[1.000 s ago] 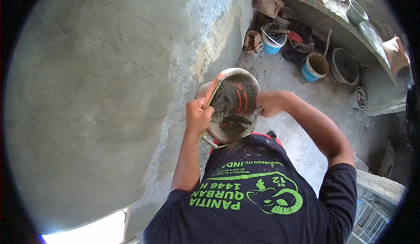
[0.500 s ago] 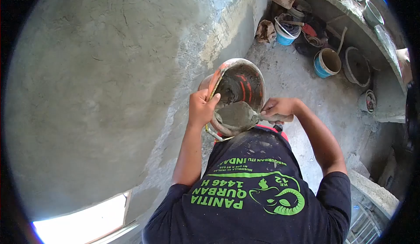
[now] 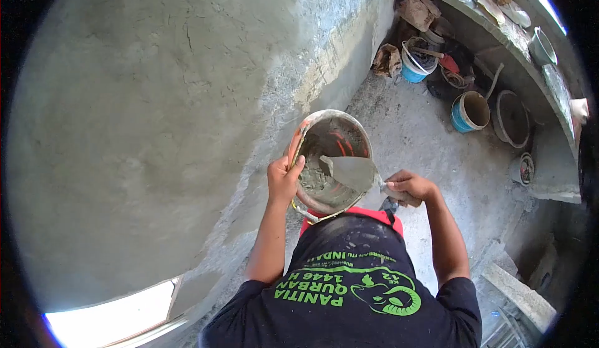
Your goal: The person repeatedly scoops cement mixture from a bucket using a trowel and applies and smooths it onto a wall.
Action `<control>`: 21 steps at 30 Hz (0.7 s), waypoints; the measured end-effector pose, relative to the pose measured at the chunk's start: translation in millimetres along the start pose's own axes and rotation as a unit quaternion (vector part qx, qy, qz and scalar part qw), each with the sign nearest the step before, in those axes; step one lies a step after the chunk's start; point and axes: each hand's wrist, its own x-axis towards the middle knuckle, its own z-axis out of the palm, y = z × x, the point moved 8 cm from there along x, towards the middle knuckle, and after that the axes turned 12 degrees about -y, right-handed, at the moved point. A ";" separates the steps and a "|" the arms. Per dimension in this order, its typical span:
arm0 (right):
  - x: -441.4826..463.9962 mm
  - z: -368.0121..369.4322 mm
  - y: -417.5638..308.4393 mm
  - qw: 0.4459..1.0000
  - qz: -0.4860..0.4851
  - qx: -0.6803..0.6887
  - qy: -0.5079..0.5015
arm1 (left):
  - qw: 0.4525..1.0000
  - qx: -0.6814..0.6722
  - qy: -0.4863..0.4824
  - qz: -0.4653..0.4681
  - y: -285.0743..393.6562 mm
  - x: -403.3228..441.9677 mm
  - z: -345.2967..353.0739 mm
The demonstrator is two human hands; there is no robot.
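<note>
My left hand (image 3: 284, 181) grips the near-left rim of an orange bucket (image 3: 302, 199), thumb over the edge. Wet grey mortar (image 3: 313, 172) lies inside, and smears coat the inner wall. In my right hand (image 3: 410, 187) is the handle of a trowel (image 3: 354, 172). Its broad blade reaches over the right rim into the bucket's mouth, with some mortar at the tip. Whether the blade touches the mortar below, I cannot tell. The bucket is held tilted in front of my body, close to the wall.
A plastered wall (image 3: 156, 129) rises along the left. On the concrete floor (image 3: 412, 129) at the upper right stand a blue-and-white bucket (image 3: 417, 67), a blue bucket (image 3: 469, 112) and a round basin (image 3: 510, 119). A curved ledge (image 3: 518, 42) carries a bowl (image 3: 542, 47).
The trowel blade has turned and lifted off the near side of the bucket, now showing a smoother face. My right hand has moved lower, and the bucket appears lower and more upright.
</note>
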 end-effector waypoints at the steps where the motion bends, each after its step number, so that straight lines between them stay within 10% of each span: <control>1: 2.6 -2.5 3.5 1.000 -0.015 0.010 -0.014 | 1.000 -0.006 -0.005 -0.016 -4.6 2.7 0.4; 7: 20.4 -18.7 30.3 0.998 0.021 0.050 -0.010 | 0.992 0.087 0.005 -0.094 -45.8 23.0 16.6; 21: 184.5 -76.9 176.0 0.977 -0.108 0.121 0.139 | 0.966 -0.128 -0.014 -0.226 -376.7 77.0 66.4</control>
